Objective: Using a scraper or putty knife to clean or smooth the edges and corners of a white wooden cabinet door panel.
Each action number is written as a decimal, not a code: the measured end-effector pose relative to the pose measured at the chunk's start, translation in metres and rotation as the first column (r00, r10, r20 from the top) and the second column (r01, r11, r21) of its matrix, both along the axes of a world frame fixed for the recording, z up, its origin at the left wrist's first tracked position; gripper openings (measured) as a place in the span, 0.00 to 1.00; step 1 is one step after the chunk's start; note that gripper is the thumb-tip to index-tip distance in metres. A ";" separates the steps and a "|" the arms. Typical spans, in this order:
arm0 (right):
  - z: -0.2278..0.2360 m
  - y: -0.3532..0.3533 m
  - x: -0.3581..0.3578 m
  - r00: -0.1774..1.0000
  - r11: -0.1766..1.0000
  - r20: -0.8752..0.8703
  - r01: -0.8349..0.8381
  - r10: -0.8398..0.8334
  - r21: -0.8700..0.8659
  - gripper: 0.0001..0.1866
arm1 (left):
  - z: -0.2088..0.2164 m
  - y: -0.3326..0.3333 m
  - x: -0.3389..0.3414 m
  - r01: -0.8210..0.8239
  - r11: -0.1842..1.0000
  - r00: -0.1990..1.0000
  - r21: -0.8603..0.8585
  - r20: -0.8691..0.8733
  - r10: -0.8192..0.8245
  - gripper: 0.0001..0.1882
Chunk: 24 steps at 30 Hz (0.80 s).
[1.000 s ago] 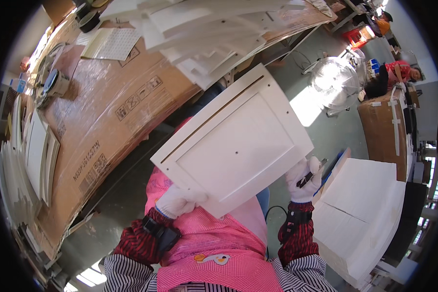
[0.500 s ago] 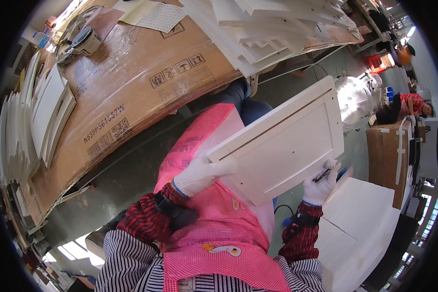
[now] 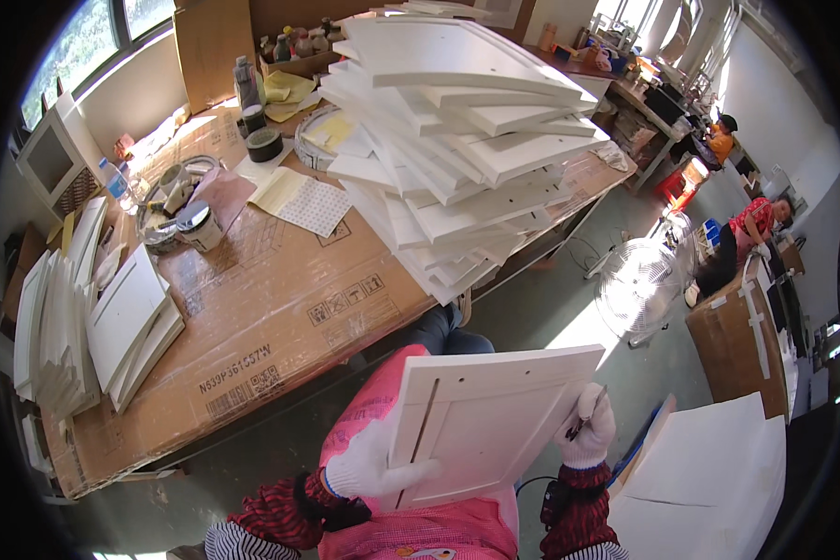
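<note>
Left hand (image 3: 373,464), white-gloved, is gripping the white panel (image 3: 495,425) by its left edge, thumb lying across the face. Right hand (image 3: 590,429), same glove type, is pinching a small dark tool (image 3: 574,431) and is touching the panel's right edge; I can't tell how much weight it's taking. Panel is hovering tilted over the pink apron (image 3: 364,411), off the tabletop (image 3: 224,313), just past its near edge. Long narrow slot (image 3: 427,420) is running down the panel's left side, and small holes are showing near the top edge. On the tabletop, a tall uneven stack of panels (image 3: 476,121) is standing toward the far right; a smaller batch (image 3: 126,322) is leaning at the left end. Floor fan (image 3: 639,287) is standing off to the right.
</note>
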State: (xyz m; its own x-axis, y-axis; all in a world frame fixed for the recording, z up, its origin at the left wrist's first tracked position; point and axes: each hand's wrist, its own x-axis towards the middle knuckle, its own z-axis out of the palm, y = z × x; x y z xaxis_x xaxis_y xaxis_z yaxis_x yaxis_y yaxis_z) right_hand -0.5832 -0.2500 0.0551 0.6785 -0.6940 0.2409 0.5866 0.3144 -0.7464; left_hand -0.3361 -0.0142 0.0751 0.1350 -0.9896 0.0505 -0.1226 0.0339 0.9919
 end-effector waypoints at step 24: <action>0.037 0.052 -0.024 0.961 0.992 -0.274 0.058 -0.025 0.110 0.20 | 0.086 0.117 -0.053 -0.520 0.756 0.824 0.398 -0.002 0.567 0.29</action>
State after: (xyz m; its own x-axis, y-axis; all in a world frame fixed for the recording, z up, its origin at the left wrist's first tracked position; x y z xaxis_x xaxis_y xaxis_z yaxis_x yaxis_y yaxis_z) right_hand -0.6069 -0.1980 0.0922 0.6772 -0.7351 -0.0321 0.3811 0.3877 -0.8393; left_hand -0.3886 0.1032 0.1608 0.6369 -0.6881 -0.3477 0.1071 -0.3677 0.9238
